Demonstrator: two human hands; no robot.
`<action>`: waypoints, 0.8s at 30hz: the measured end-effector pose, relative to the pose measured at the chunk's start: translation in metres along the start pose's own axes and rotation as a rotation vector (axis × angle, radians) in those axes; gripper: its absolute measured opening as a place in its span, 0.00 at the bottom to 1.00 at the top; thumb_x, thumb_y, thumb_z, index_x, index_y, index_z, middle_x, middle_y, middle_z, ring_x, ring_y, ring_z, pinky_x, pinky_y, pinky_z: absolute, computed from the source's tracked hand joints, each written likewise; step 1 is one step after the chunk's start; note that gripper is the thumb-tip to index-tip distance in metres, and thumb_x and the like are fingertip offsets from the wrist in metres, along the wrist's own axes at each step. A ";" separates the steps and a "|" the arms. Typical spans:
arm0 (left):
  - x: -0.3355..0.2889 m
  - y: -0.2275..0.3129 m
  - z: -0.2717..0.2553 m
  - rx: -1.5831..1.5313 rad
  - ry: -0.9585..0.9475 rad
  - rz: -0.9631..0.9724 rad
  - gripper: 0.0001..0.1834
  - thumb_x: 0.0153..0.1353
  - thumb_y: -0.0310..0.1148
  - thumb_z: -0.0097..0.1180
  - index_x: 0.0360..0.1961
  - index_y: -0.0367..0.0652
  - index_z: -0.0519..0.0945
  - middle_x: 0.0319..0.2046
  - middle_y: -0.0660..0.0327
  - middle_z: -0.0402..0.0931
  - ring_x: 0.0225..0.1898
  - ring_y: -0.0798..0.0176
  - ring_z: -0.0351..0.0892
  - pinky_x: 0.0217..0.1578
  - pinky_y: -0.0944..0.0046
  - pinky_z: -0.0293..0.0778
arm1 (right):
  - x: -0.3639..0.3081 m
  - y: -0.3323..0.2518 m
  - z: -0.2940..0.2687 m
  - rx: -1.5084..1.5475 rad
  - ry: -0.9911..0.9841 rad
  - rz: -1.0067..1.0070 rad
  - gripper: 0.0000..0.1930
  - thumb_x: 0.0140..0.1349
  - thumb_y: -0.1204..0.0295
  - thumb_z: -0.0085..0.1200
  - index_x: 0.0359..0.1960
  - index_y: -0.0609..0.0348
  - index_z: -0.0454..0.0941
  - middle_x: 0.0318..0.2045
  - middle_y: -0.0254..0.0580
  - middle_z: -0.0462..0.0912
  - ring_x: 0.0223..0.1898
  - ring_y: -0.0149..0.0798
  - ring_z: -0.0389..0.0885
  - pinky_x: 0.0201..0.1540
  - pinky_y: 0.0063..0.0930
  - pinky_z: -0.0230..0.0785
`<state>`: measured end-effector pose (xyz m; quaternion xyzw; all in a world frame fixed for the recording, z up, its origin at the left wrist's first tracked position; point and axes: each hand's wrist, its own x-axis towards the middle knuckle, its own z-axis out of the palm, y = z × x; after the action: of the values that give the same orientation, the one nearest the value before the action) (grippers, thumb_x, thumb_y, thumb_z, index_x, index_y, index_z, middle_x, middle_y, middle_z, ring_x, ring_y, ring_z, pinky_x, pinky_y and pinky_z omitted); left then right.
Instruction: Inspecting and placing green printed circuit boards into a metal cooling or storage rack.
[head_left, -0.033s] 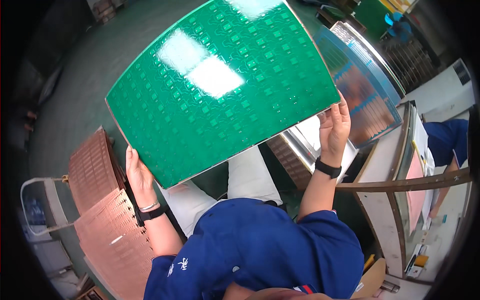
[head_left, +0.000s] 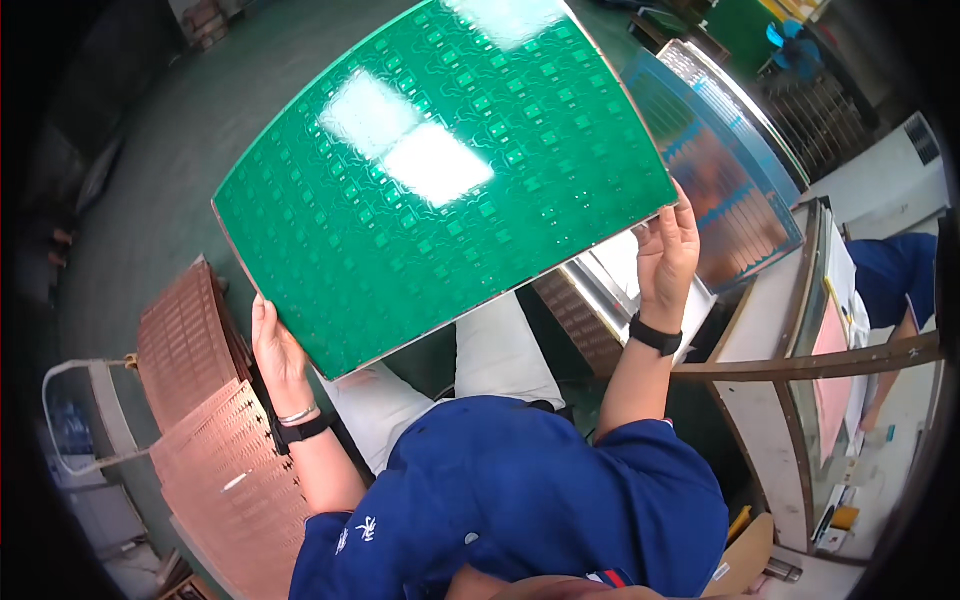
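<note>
Tilted slightly since the earlier frame, the green circuit panel (head_left: 400, 265) is above the lap (head_left: 505, 350), left hand (head_left: 278, 345) gripping its left edge, right hand (head_left: 668, 245) its near right corner; probably stiff, light, slick and scratchable, best held by edges

Far corner of the green panel (head_left: 420, 265) runs out of frame, and glare wipes out patches of its pattern. Can't tell how far the left hand (head_left: 278, 345) and right hand (head_left: 668, 250) reach under it. Co-worker (head_left: 890, 280) on the right's cut off by the rim, and the bluish stuff (head_left: 70, 425) far left is just blur.
</note>
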<state>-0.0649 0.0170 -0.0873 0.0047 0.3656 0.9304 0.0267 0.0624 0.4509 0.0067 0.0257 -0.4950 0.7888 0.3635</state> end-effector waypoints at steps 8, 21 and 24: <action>-0.004 -0.002 -0.010 0.018 0.007 -0.038 0.14 0.65 0.25 0.42 0.52 0.38 0.66 0.50 0.56 0.69 0.52 0.62 0.69 0.54 0.60 0.67 | -0.001 0.003 -0.002 -0.062 0.050 0.043 0.19 0.64 0.69 0.48 0.54 0.64 0.66 0.47 0.44 0.76 0.43 0.35 0.78 0.42 0.31 0.76; -0.011 0.010 -0.025 0.325 0.176 0.075 0.13 0.67 0.33 0.43 0.47 0.37 0.71 0.45 0.61 0.72 0.48 0.67 0.69 0.52 0.67 0.65 | -0.003 -0.015 -0.017 -0.588 -0.233 0.286 0.17 0.64 0.64 0.49 0.48 0.64 0.72 0.28 0.26 0.76 0.27 0.18 0.69 0.27 0.12 0.59; -0.015 0.012 -0.015 0.345 0.165 0.077 0.13 0.66 0.33 0.44 0.47 0.37 0.71 0.44 0.61 0.72 0.48 0.68 0.69 0.51 0.67 0.64 | -0.005 -0.013 -0.017 -0.524 -0.250 0.268 0.15 0.63 0.68 0.51 0.46 0.65 0.72 0.33 0.31 0.78 0.33 0.20 0.72 0.34 0.13 0.63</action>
<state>-0.0509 -0.0024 -0.0903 -0.0530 0.5203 0.8514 -0.0400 0.0788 0.4646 0.0060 -0.0374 -0.7210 0.6662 0.1871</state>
